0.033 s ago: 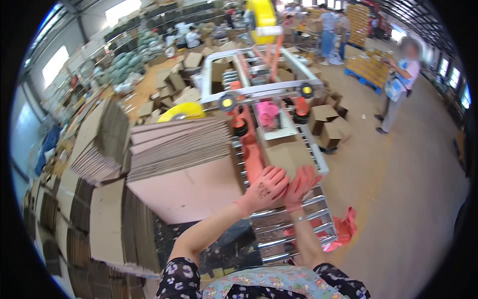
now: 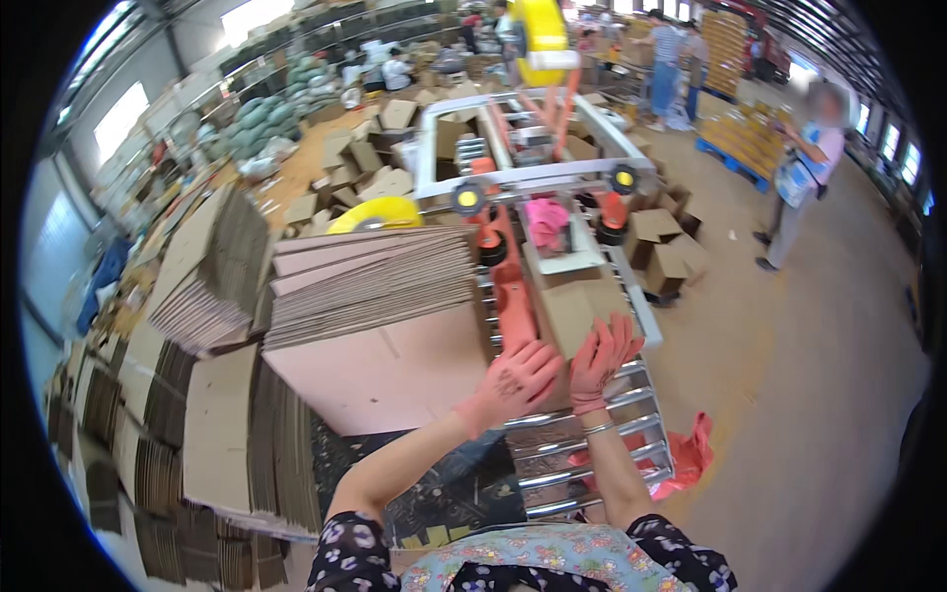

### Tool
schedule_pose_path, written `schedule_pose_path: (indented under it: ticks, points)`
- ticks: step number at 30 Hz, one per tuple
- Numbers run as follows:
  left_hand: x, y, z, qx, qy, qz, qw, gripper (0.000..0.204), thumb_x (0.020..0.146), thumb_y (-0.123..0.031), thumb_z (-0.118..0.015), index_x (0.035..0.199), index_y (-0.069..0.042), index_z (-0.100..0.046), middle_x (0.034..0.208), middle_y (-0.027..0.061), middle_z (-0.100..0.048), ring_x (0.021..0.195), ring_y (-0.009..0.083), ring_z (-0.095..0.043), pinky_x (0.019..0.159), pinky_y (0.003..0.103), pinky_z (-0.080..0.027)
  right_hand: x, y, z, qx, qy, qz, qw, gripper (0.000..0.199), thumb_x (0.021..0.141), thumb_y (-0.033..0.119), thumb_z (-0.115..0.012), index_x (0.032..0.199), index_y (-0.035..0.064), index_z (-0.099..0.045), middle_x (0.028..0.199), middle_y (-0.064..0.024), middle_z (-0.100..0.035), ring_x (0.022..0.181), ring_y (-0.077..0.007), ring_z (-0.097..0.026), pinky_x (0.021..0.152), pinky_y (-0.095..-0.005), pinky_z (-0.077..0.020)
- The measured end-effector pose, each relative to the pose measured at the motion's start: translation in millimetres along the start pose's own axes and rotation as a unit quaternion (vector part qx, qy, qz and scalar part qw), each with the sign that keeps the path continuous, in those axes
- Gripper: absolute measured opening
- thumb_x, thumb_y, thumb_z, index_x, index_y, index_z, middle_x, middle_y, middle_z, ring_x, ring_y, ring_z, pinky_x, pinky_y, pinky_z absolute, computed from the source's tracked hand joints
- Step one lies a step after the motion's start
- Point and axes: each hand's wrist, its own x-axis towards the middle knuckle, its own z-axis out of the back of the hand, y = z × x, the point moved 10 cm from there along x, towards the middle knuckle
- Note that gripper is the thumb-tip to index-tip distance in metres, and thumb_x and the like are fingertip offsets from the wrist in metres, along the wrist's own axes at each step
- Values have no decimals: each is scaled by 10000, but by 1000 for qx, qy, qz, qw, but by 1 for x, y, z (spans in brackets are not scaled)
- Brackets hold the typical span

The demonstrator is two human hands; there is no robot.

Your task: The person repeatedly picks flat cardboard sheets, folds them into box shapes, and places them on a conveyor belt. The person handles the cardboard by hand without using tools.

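Note:
A brown cardboard box (image 2: 582,308) lies on the roller conveyor (image 2: 631,431), at the mouth of a carton-taping machine (image 2: 513,308) with orange-red side parts. My left hand (image 2: 525,379), in a pink-orange glove, is by the box's near left corner, its fingers stretched forward; whether they touch the box I cannot tell. At the near right edge of the box is my right hand (image 2: 602,365), gloved alike, with fingers extended and spread and the palm against the box. A crumpled pink cloth (image 2: 546,223) sits on the machine beyond the box.
Flattened cartons (image 2: 395,370) are stacked left of the conveyor, with more flat stacks (image 2: 222,424) farther left. Yellow tape rolls (image 2: 380,213) flank and top the machine. Open boxes (image 2: 663,252) stand right of it. A person (image 2: 804,178) stands at the far right near a loaded blue pallet (image 2: 730,163).
My hands were close together at the box's near end; now they are apart, the left drawn back and left, the right shifted rightward. The whole view has swung slightly.

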Motion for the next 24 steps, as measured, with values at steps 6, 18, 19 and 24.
schedule_pose_path:
  ticks: [6, 18, 19, 24]
  points:
    - [-199, 104, 154, 194, -38, 422, 885, 352, 896, -198, -608, 1195, -14, -587, 1221, 166, -589, 1173, 356, -525, 1024, 476, -387, 8, 286, -135, 125, 288, 319, 894, 603, 840, 398, -663, 1333, 75, -532, 1401, -104, -510, 1337, -327, -427, 1115, -593, -255]
    - [-242, 95, 241, 284, 153, 469, 822, 425, 810, -508, -662, 912, -96, -632, 806, 103, -635, 725, 277, -620, 670, 443, -451, -16, 258, 102, 515, 572, 335, 544, 170, 855, 196, -607, 815, 34, -572, 945, -104, -612, 932, -273, -605, 834, -416, -448]
    - [-235, 58, 211, 290, 150, 407, 853, 370, 815, -485, -660, 804, -123, -586, 701, 77, -588, 628, 260, -588, 598, 430, -411, -18, 250, 113, 531, 627, 320, 473, 186, 883, 203, -594, 822, 29, -574, 940, -113, -610, 917, -275, -607, 793, -410, -452]
    - [-240, -26, 82, 180, 238, 257, 919, 333, 879, -393, -600, 683, -126, -569, 622, 72, -580, 577, 266, -592, 555, 462, -414, -104, 294, 62, 396, 826, 140, 375, 371, 931, 363, -584, 748, 40, -574, 719, -114, -550, 684, -184, -595, 622, -376, -443]
